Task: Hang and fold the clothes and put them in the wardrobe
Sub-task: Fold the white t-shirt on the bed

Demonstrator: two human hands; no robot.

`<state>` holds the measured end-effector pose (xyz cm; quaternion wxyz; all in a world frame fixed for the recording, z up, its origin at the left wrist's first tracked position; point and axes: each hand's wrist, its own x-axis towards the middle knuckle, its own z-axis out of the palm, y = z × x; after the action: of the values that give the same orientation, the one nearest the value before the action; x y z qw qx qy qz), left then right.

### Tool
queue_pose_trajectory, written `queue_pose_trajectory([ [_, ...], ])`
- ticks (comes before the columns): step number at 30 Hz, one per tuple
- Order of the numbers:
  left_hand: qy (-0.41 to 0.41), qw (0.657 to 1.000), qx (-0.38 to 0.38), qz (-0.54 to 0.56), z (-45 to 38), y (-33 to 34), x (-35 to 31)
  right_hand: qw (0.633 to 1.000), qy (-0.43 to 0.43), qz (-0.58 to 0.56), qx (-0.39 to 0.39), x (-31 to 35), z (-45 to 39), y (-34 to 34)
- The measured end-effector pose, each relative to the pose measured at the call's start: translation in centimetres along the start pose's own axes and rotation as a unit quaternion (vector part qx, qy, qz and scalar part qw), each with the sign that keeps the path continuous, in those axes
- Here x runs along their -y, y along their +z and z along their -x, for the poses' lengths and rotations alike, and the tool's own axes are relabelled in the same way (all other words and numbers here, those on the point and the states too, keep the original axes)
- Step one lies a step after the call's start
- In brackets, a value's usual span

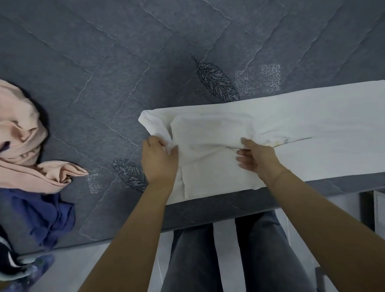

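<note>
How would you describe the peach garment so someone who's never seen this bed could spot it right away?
Start from the grey quilted bed and look to its left edge, far from the white garment that both hands are folding. There, the peach garment lies crumpled in a heap on top of a dark blue garment. It is the only pale pink-orange cloth there.

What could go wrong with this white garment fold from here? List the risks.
1. The left hand pinches a bunched corner of the white garment; folding now may trap creases.
2. The garment lies along the near edge of the bed, so a tug from the right hand could drag part of it off.
3. The pink garment and blue garment lie heaped at the left; a wide sweep could tangle with them.
</note>
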<state>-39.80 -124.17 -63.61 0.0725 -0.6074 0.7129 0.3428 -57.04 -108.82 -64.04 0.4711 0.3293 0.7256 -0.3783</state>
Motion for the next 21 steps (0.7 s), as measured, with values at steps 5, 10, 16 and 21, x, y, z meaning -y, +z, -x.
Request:
queue_pose_trajectory([
  [5,0.254,0.966,0.037,-0.037,1.2,1.8,-4.4,0.936,-0.254,0.218,-0.110,-1.3,-0.5,-3.4],
  [10,0.410,0.878,0.209,-0.135,1.5,7.4,-8.1,0.886,-0.378,0.255,-0.085,-0.7,-2.9,-6.5],
  [16,0.369,0.836,0.252,-0.319,1.2,11.7,-9.3,0.981,-0.188,0.052,-0.004,0.7,-5.0,-8.9],
  [21,0.371,0.901,0.063,-0.216,4.9,12.5,-13.3,0.979,-0.152,-0.130,-0.034,0.8,-5.1,-13.1],
])
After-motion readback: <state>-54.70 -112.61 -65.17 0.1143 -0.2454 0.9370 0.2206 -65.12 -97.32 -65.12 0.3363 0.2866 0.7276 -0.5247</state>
